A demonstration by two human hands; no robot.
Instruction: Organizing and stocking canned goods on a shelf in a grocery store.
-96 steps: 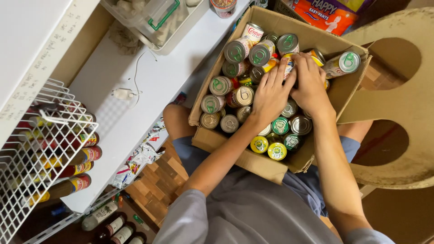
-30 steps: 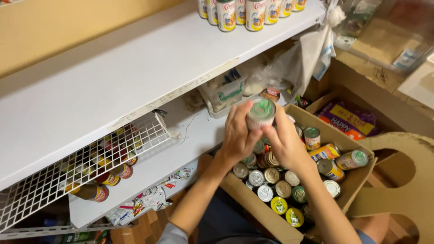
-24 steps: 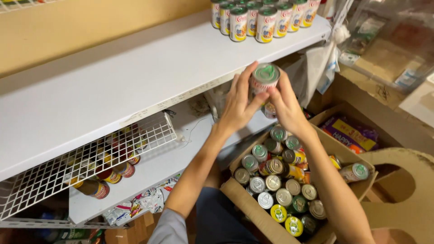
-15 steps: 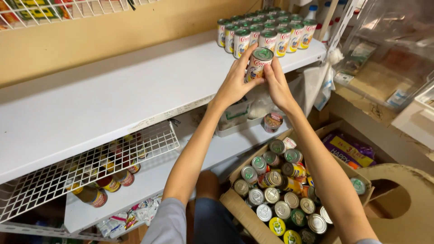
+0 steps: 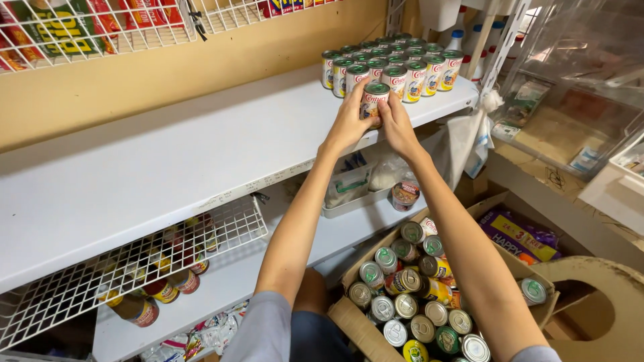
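Both my hands hold one tin can (image 5: 375, 98) with a green lid and a red-and-white label, upright on the white shelf (image 5: 201, 154). My left hand (image 5: 347, 119) wraps its left side and my right hand (image 5: 396, 124) its right side. The can stands right at the front of a group of several like cans (image 5: 396, 62) at the shelf's right end. Below, an open cardboard box (image 5: 429, 288) holds several more cans.
A wire basket (image 5: 134, 268) with bottles hangs under the shelf at left. Another wire rack (image 5: 100, 27) with packets sits above. A clear plastic tub (image 5: 349, 188) and a small cup stand on the lower shelf. Plastic bins and cardboard are at right.
My hands picked a can out of the box, lifted it up and brought it to the shelf beside the row of cans. My view tilted up from the box to the shelf.
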